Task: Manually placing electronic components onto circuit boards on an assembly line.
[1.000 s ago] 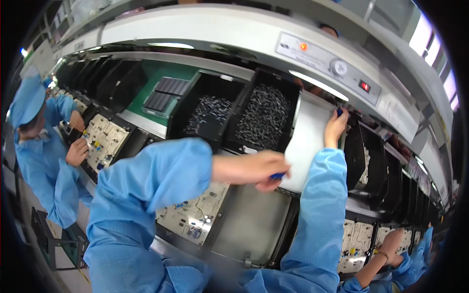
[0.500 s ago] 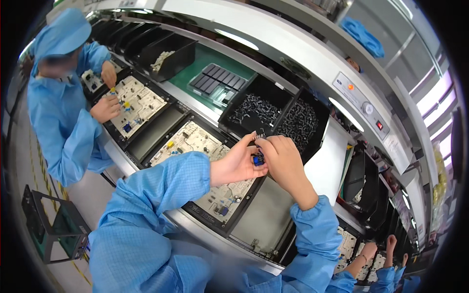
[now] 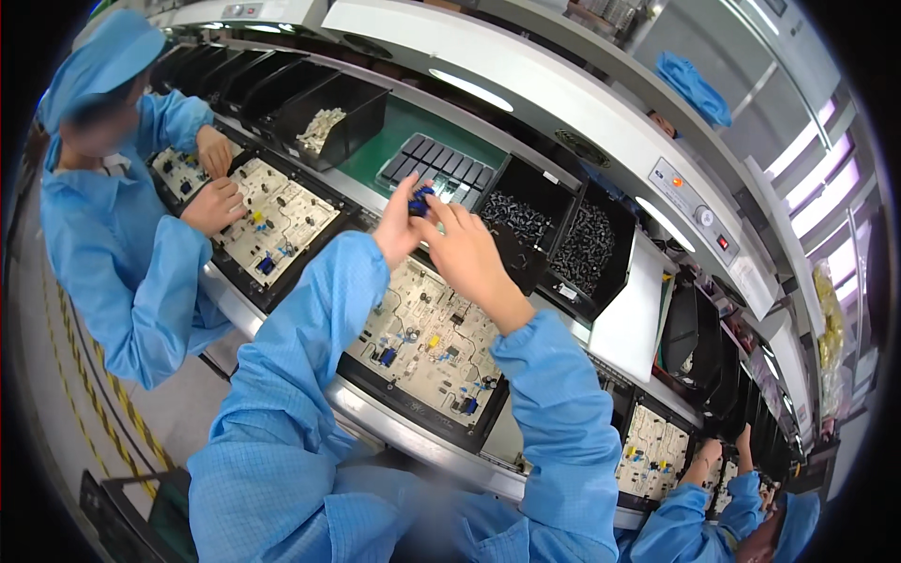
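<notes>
Left hand [image 3: 398,225] and right hand [image 3: 465,251] have swung left from the bins, carrying a blue component [image 3: 421,200]

Half-curled, the left holds the component over the circuit board's [image 3: 434,342] far edge; the right's bent fingers touch it, their grip unclear. Loose fingertips could let it slip onto the board's upright parts. Pale and flat, the board contrasts with smooth black bins [image 3: 625,249] heaped with small, glossy dark pieces [image 3: 584,239].
</notes>
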{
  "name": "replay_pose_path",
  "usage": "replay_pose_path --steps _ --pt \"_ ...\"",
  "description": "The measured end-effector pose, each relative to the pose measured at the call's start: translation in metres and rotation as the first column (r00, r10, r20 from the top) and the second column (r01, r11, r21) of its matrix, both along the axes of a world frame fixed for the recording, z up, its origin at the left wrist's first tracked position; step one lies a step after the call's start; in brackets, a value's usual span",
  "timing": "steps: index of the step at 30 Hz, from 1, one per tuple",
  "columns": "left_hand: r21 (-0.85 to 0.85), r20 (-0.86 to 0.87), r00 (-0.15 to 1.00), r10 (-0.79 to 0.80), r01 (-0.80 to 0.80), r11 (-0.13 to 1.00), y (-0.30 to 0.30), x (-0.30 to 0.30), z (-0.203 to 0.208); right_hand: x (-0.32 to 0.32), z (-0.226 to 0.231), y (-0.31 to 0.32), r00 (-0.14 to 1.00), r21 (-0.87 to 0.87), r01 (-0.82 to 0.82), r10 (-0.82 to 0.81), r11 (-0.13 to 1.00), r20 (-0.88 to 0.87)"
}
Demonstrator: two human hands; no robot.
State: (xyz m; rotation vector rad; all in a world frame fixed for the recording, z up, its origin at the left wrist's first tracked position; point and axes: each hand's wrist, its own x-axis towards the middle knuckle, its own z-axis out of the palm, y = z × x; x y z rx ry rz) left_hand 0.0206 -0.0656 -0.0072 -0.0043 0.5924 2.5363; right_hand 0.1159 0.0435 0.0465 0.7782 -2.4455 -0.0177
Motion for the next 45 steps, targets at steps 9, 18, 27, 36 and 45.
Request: replay_pose_path --steps 9,18,27,36,45 --pt "-0.532 -0.828 0.554 0.089 -0.826 0.188 -0.062 -0.197 -0.080 0.147 -0.001 0.125 0.855 -0.222 0.515 -0.516 0.828 0.057" --pt "-0.309 -0.904 0.273 -0.330 -0.949 0.061 -0.035 -0.240 -0.103 0.203 -0.061 0.206 0.479 0.083 0.863 -0.860 0.498 0.178" --pt "-0.468 -0.774 0.426 -0.468 -0.883 -0.029 -0.012 -0.230 -0.061 0.246 -0.003 0.189 0.549 -0.164 0.826 -0.836 0.539 0.019" --pt "-0.179 -0.984 0.157 -0.085 -0.863 0.473 -0.016 -0.152 0.065 0.458 0.209 0.065 -0.001 -0.704 0.324 -0.744 0.632 -0.669" --pt "-0.288 -0.952 0.155 -0.262 -0.739 0.609 -0.040 -0.006 0.202 0.283 0.309 0.192 0.360 -0.325 0.676 -0.681 0.661 -0.637"
